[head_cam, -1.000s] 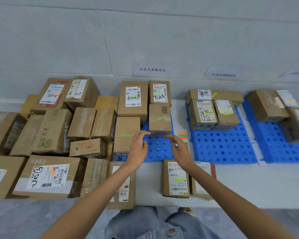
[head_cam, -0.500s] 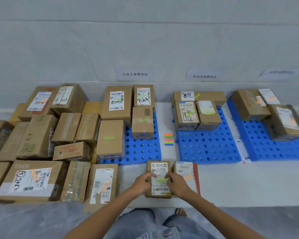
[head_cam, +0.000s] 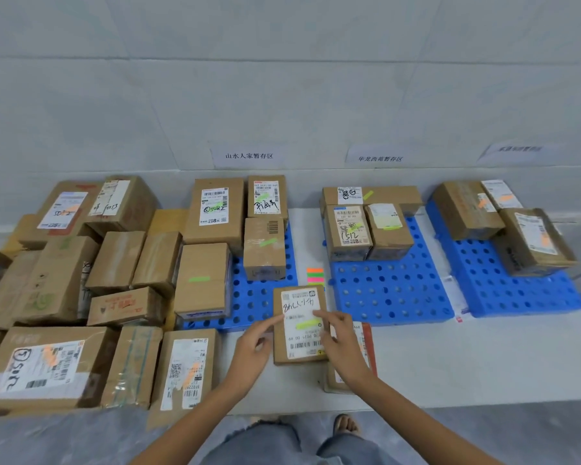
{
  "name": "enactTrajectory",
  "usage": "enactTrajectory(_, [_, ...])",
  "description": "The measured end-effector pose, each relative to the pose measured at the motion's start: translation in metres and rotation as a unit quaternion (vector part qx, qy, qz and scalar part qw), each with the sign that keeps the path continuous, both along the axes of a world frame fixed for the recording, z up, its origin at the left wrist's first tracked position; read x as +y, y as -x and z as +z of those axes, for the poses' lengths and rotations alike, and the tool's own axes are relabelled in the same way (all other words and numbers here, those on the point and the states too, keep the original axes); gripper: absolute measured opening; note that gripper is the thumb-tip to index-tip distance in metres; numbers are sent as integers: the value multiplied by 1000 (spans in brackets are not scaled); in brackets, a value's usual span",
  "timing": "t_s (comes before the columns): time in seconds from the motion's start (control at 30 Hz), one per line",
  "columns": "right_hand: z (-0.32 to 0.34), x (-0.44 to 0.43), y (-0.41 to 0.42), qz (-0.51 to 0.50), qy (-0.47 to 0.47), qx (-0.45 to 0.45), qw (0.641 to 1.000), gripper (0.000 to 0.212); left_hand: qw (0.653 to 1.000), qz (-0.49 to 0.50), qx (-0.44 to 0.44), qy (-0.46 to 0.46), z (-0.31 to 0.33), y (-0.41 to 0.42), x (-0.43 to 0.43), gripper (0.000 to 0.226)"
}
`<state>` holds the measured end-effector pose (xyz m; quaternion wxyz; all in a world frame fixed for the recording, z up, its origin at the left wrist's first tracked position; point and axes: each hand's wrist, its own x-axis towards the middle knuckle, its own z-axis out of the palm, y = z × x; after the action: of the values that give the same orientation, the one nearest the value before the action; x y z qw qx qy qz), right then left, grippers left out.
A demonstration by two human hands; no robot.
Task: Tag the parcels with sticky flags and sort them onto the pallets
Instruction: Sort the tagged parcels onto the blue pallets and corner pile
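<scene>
Right in front of me, both arms are out over the table (head_cam: 450, 357). The left hand (head_cam: 252, 347) pinches the near-left edge of the small parcel (head_cam: 299, 325), forefinger laid along its label. The right hand (head_cam: 344, 344) has its fingers curled round the right edge. Half a second ago that parcel lay flat on the table under those hands. Now it's up and travelling away from the person, its far end already over the front edge of the left pallet (head_cam: 259, 297). The green flag (head_cam: 307, 323) is stuck across its label, so I'd say tagging is finished for this one and sorting is under way.

Left behind, just beside the right hand, is the red-edged parcel (head_cam: 366, 344), partly hidden by the wrist. Past it, the pad of sticky flags (head_cam: 315, 276) sits in the gap between the left pallet and the middle pallet (head_cam: 389, 290). Boxes with green flags stand on both, so I can't call the destination for certain; the left one looks likelier. Further right, the right pallet (head_cam: 517, 290) carries orange-flagged boxes.
</scene>
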<state>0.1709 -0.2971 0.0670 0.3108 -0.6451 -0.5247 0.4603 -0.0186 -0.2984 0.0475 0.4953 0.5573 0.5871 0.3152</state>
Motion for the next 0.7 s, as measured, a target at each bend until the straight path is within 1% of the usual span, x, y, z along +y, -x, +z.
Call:
enactTrajectory(0.1, [21, 13, -3, -55, -59, 40, 996, 36, 998, -1, -31, -58, 22, -18, 24, 53])
enactTrajectory(0.23, [43, 36, -28, -128, -114, 95, 981, 41, 990, -23, -86, -110, 47, -66, 64, 40])
enactTrajectory(0.3, [52, 48, -50, -151, -140, 93, 974, 44, 985, -36, -87, -145, 57, -98, 82, 37])
enactTrajectory(0.43, [58, 68, -112, -140, -182, 42, 972, 45, 982, -43, -89, -159, 69, -166, 107, 40])
enactTrajectory(0.53, [55, 81, -169, -118, -208, -2, 971, 46, 982, -28, -81, -167, 71, -219, 122, 41])
enactTrajectory(0.6, [52, 89, -209, -102, -218, -11, 971, 45, 983, -27, -76, -163, 70, -256, 129, 42])
enactTrajectory(0.7, [48, 101, -265, -92, -198, -4, 976, 43, 987, -28, -65, -147, 65, -308, 139, 43])
